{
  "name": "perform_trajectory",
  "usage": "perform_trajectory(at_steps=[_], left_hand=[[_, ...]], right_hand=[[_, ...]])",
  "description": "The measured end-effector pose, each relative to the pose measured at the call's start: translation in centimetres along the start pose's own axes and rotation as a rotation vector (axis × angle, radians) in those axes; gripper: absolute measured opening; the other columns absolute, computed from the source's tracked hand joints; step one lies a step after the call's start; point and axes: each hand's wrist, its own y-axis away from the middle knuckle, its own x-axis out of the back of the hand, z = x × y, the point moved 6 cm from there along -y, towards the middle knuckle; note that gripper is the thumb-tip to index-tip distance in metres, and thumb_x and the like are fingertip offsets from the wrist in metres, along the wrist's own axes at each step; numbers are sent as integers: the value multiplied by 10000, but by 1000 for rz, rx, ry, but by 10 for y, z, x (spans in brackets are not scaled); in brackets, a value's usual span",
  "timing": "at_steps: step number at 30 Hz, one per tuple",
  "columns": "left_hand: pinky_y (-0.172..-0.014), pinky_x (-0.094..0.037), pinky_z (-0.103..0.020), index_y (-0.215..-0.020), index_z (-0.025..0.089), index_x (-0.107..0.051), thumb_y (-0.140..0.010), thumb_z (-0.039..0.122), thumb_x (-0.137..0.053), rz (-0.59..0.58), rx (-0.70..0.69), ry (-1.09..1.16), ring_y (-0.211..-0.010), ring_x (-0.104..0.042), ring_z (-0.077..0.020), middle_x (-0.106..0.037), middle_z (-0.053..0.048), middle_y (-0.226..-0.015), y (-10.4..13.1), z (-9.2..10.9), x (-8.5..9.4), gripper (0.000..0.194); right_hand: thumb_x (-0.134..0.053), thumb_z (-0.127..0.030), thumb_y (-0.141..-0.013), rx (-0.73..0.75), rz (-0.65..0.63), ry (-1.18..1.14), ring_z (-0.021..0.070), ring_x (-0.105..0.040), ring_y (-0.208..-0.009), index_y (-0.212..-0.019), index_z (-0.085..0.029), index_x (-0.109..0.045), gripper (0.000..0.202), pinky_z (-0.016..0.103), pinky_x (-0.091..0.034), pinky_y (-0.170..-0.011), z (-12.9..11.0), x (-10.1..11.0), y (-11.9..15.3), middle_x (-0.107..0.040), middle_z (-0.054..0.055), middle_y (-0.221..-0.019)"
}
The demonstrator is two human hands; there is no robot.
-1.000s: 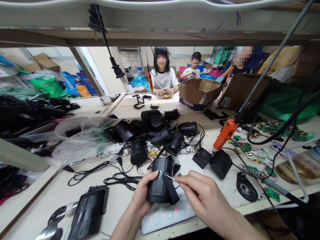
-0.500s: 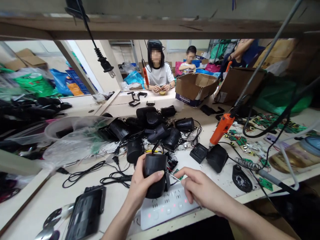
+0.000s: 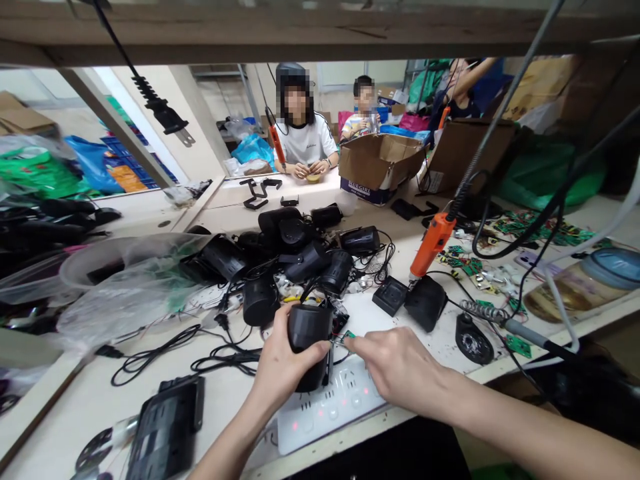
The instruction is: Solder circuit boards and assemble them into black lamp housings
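My left hand (image 3: 285, 353) is wrapped round a black cylindrical lamp housing (image 3: 309, 330), its thumb pressed on the right side. A cord comes out of the housing's top. My right hand (image 3: 400, 367) is closed on a thin metal rod (image 3: 340, 340), whose far end meets the housing's right side by a dark bracket. The exact kind of rod is too small to tell. Below both hands lies a white power strip (image 3: 320, 430) with lit red lights. Just behind the housing are loose wires and a small green circuit board (image 3: 349, 335).
Several black housings (image 3: 305, 260) are heaped behind my hands. An orange electric screwdriver (image 3: 431, 247) hangs to the right, above a black housing (image 3: 426, 303). A soldering iron (image 3: 533, 333) rests near circuit boards. Left are plastic bags (image 3: 125, 307) and a black casing (image 3: 167, 427). A co-worker (image 3: 306, 143) sits opposite.
The view has shifted a little, so the bench appears further left. My right hand has turned, its fingers now more curled around the rod. My left hand keeps hold of the housing.
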Motion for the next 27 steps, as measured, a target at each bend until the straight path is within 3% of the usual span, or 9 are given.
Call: perform_trajectory(at_steps=[3,5,7,9,12,14,21,24,27], left_hand=[[-798,-428,-354,-1153,237,-520,-552,384,-787,-61,-6,-2,-905,-595,-297,-652,-39,-971,-3,1,-1,674],[-777,-439,-344,-1139,232,-533,-568,396,-775,-91,-4,34,-891,-600,-288,-654,-38,-972,-2,3,0,642],[-793,-444,-347,-1156,234,-534,-574,415,-770,-71,-20,53,-911,-602,-287,-655,-43,-1012,-2,6,5,654],[-840,-440,-361,-1185,238,-523,-561,414,-781,-37,-59,34,-957,-601,-295,-653,-52,-1066,0,10,9,698],[-865,-435,-369,-1188,235,-511,-551,390,-786,-48,-90,15,-997,-595,-303,-653,-63,-1098,1,12,9,711],[-839,-444,-365,-1169,234,-514,-558,390,-776,-62,-61,38,-975,-597,-301,-656,-62,-1072,2,10,8,682],[-800,-455,-379,-1134,240,-546,-543,399,-765,-34,2,84,-893,-601,-300,-659,-48,-992,6,15,8,650],[-764,-454,-359,-1100,239,-551,-542,389,-769,-33,14,97,-855,-602,-289,-657,-34,-925,7,16,7,617],[-753,-453,-354,-1109,230,-537,-557,401,-768,-57,13,81,-846,-604,-287,-653,-34,-915,5,12,2,622]], right_hand=[[-434,6,-821,273,27,316,182,-633,-586,-1207,-65,-639,443,258,-417,-486,-15,-7,9,-724,115,-767],[-411,-15,-855,291,70,269,194,-645,-624,-1209,-58,-633,420,267,-437,-502,-18,-6,11,-723,131,-795],[-440,-95,-876,87,76,-11,190,-645,-648,-1192,-92,-644,376,266,-452,-535,-10,-3,7,-723,125,-834],[-446,-192,-890,-270,-64,-483,142,-568,-514,-1177,-133,-637,350,235,-415,-483,4,-11,4,-701,66,-735],[-374,-219,-895,-731,-388,-1203,62,-208,-298,-1173,-164,-598,361,176,-204,-351,3,-34,11,-513,-72,-474],[-359,-189,-885,-834,-441,-1427,51,-81,-299,-1142,-164,-604,356,173,-108,-341,0,-38,12,-413,-111,-418],[-472,-172,-896,-513,-156,-966,72,-339,-384,-1003,-138,-721,273,183,-278,-426,17,-33,1,-383,-94,-416],[-480,-167,-893,-440,-105,-774,92,-451,-449,-989,-162,-744,281,204,-345,-480,18,-26,-1,-521,-52,-504],[-485,-170,-896,-354,-87,-565,154,-649,-679,-996,-197,-752,287,241,-444,-619,15,-14,-1,-734,29,-772]])
